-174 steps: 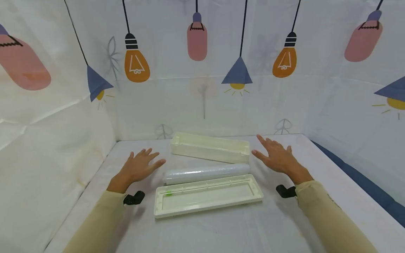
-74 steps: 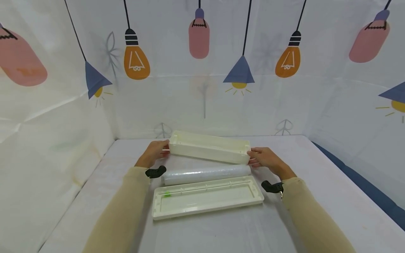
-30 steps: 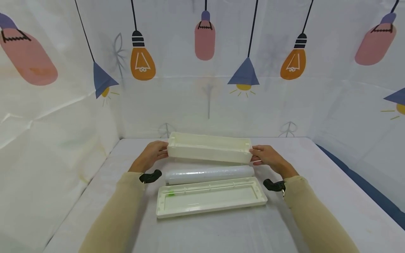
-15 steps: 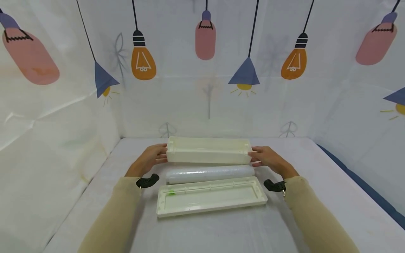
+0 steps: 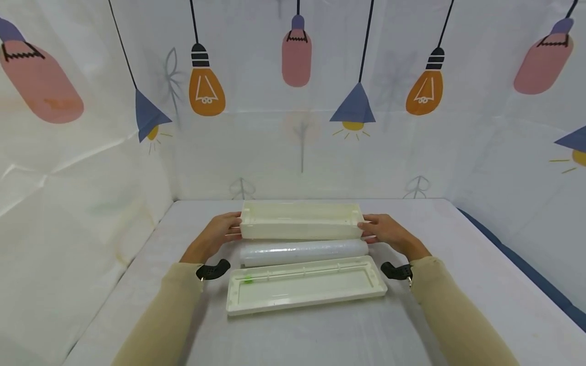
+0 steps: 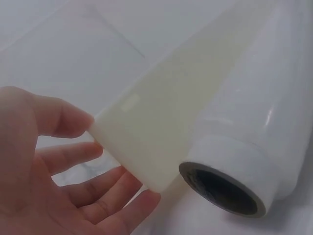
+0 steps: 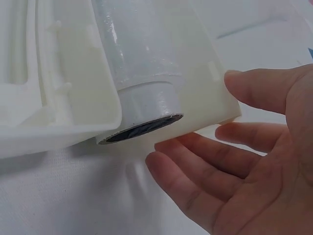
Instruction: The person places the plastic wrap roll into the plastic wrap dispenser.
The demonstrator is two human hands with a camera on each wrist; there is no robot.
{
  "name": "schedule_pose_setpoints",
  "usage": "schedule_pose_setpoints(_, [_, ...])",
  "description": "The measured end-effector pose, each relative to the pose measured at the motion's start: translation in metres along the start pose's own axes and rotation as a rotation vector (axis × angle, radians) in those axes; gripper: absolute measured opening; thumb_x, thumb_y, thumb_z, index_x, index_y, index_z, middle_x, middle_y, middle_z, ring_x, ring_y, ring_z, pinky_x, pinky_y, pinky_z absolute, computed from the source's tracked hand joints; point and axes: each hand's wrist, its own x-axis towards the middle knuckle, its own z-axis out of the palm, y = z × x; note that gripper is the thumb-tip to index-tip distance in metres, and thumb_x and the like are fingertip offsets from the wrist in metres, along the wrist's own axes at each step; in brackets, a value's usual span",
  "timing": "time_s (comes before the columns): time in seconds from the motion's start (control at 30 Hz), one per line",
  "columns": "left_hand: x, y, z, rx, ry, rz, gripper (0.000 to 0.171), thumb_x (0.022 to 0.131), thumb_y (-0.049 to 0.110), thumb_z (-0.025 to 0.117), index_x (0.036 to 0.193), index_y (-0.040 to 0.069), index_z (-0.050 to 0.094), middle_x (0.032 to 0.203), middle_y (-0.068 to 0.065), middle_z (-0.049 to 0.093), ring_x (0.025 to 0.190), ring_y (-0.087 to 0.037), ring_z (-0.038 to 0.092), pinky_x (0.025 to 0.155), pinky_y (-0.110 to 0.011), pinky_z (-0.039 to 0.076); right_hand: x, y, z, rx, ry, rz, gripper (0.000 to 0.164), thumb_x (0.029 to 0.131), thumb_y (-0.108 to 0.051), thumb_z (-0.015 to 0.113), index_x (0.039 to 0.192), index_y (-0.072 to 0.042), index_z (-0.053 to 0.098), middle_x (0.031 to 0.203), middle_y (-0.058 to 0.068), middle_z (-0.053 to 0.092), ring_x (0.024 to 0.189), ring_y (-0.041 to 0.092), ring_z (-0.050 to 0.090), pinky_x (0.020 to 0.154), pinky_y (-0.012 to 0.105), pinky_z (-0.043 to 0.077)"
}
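A long cream plastic box (image 5: pixel 302 232), its hollow side up, stands farthest back in the head view. My left hand (image 5: pixel 216 235) holds its left end, and my right hand (image 5: pixel 389 234) holds the right end. In the left wrist view, the thumb and fingertips (image 6: pixel 146 198) lie along the box's end edge. The right thumb (image 7: pixel 254 89) is at a corner of the box in the right wrist view, with the other fingers along the end. Just in front lies a roll of cling film (image 5: pixel 304 252) with a dark hollow core. Nearest to me is a shallow cream lid (image 5: pixel 306 291).
The white-covered table (image 5: pixel 302 338) carries all these things. A narrow rail runs along the lid's far side, with a green slider (image 5: pixel 247 280) near its left end. A white printed curtain (image 5: pixel 256 147) closes off the back and sides.
Both hands have come from beside the box to its ends. The box has turned from slanted to nearly level across the view and come closer to the roll. The roll and lid have stayed put.
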Motion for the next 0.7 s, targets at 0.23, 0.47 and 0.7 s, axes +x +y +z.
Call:
schedule_pose_setpoints(0.23, [-0.005, -0.001, 0.000, -0.006, 0.031, -0.029, 0.052, 0.105, 0.014, 0.048, 0.154, 0.000, 0.035, 0.147, -0.021, 0.048, 0.128, -0.034, 0.054, 0.104, -0.045, 0.046, 0.001, -0.002, 0.003, -0.013, -0.018, -0.002, 0.066, 0.105, -0.031, 0.056, 0.155, 0.004, 0.029, 0.148, 0.029, 0.044, 0.128, 0.043, 0.051, 0.100, 0.050, 0.049])
schedule_pose_setpoints(0.47, [-0.011, -0.003, 0.000, 0.007, 0.026, -0.023, 0.052, 0.105, 0.012, 0.048, 0.154, -0.002, 0.034, 0.149, -0.024, 0.045, 0.131, -0.036, 0.051, 0.104, -0.045, 0.046, 0.001, -0.005, 0.006, -0.040, -0.026, 0.024, 0.066, 0.105, -0.031, 0.055, 0.155, 0.003, 0.028, 0.150, 0.029, 0.042, 0.129, 0.044, 0.050, 0.099, 0.051, 0.049])
schedule_pose_setpoints(0.7, [-0.012, -0.005, 0.001, 0.027, -0.006, 0.015, 0.053, 0.105, 0.011, 0.050, 0.153, -0.004, 0.034, 0.148, -0.026, 0.045, 0.130, -0.038, 0.051, 0.105, -0.047, 0.046, -0.002, -0.004, 0.007, -0.062, -0.017, 0.050, 0.062, 0.107, -0.026, 0.052, 0.156, 0.003, 0.027, 0.151, 0.029, 0.040, 0.129, 0.043, 0.050, 0.097, 0.049, 0.051])
